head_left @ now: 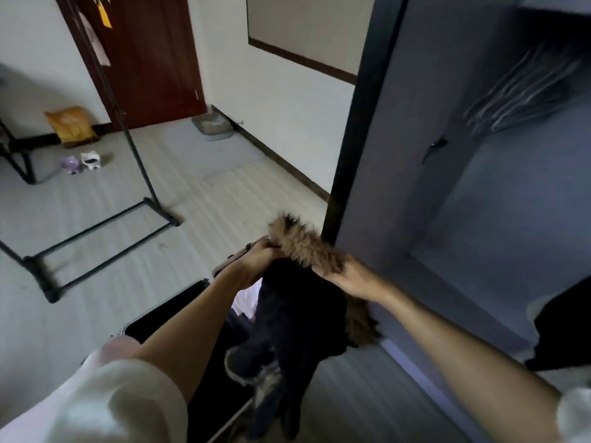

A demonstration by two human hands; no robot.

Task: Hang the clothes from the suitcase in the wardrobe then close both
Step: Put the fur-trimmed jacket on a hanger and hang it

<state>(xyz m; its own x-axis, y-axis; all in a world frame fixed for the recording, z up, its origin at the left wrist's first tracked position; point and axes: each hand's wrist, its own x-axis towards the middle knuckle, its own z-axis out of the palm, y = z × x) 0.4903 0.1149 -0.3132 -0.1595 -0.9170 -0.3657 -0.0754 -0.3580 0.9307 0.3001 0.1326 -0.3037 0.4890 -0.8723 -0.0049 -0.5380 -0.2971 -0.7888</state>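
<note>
Both hands' fingers gripping shaggy brown fur trim (303,247), limp dark coat (297,321), left hand (256,263), right hand (348,279)

**Around the room**

A dark red wooden door (150,59) stands in the far wall, a yellow tag (105,15) hanging beside it. On the pale striped floor (105,203) sit an orange bag (72,126), a lilac ceramic bowl (70,163) just beside a white one (90,160), a grey plastic tray (212,127), and a black metal rack frame (102,225).
</note>
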